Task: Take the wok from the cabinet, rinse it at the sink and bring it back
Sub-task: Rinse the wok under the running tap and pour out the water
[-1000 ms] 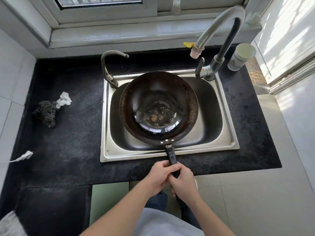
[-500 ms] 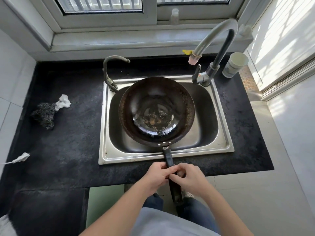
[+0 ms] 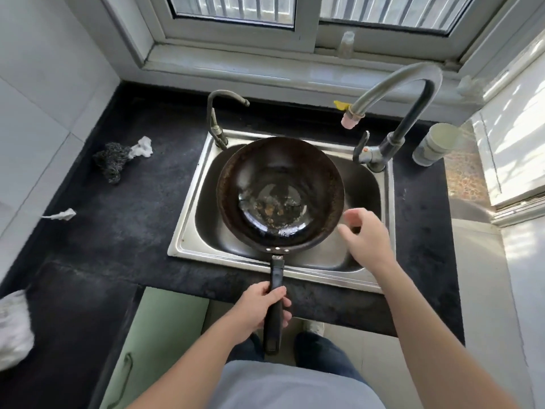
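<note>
A dark round wok (image 3: 280,172) with brown bits and a little water in its bottom sits in the steel sink (image 3: 188,231). Its black handle (image 3: 274,320) sticks out over the counter's front edge toward me. My left hand (image 3: 259,308) is shut around the handle's middle. My right hand (image 3: 365,237) hovers open over the sink's right side, beside the wok's rim, fingers spread and holding nothing. A tall grey faucet (image 3: 395,95) arches over the sink's back right, its pink-tipped spout above the wok's far edge. No water runs from it.
A smaller curved tap (image 3: 218,113) stands at the sink's back left. A steel wool pad (image 3: 110,163) and white scraps lie on the black counter (image 3: 118,231) to the left. A pale cup (image 3: 433,144) stands right of the faucet. A green cabinet door (image 3: 165,335) hangs below.
My right hand has let go of the wok handle and moved up and right over the sink. My left hand keeps hold of the handle.
</note>
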The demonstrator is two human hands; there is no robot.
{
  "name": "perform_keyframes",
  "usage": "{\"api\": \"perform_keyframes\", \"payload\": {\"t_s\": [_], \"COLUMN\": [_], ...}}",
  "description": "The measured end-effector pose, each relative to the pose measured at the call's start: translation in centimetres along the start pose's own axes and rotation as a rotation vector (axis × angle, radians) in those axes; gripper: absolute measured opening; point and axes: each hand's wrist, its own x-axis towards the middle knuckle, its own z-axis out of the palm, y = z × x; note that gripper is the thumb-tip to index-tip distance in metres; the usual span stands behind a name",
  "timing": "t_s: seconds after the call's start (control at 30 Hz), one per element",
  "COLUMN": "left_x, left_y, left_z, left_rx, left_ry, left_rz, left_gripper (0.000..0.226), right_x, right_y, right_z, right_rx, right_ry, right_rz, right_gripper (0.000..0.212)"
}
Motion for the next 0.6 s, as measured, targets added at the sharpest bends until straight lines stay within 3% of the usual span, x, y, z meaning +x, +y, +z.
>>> {"api": "perform_keyframes", "payload": {"t_s": [0.17, 0.33, 0.5, 0.6], "left_x": [-0.3, -0.4, -0.1, 0.1], "left_y": [-1.0, -1.5, -1.8, -2.1], "left_z": [2.4, 4.1, 4.7, 4.7], "left_rx": [-0.102, -0.019, 0.031, 0.044], "left_ry": [0.125, 0.261, 0.361, 0.380], "left_rz": [0.012, 0.065, 0.103, 0.127], "left_gripper": [0.025, 0.025, 0.027, 0.014], "right_x": [6.8, 11.9, 14.2, 14.2], "right_y": [-0.5, -1.9, -2.3, -2.3], "right_z": [-3.6, -5.9, -5.8, -5.3], "right_rx": [0.017, 0.026, -0.051, -0.055], "right_ry": [0.098, 0.049, -0.073, -0.087], "right_rz": [-0.105, -0.139, -0.147, -0.143], "right_gripper": [0.057, 0.081, 0.081, 0.082]}}
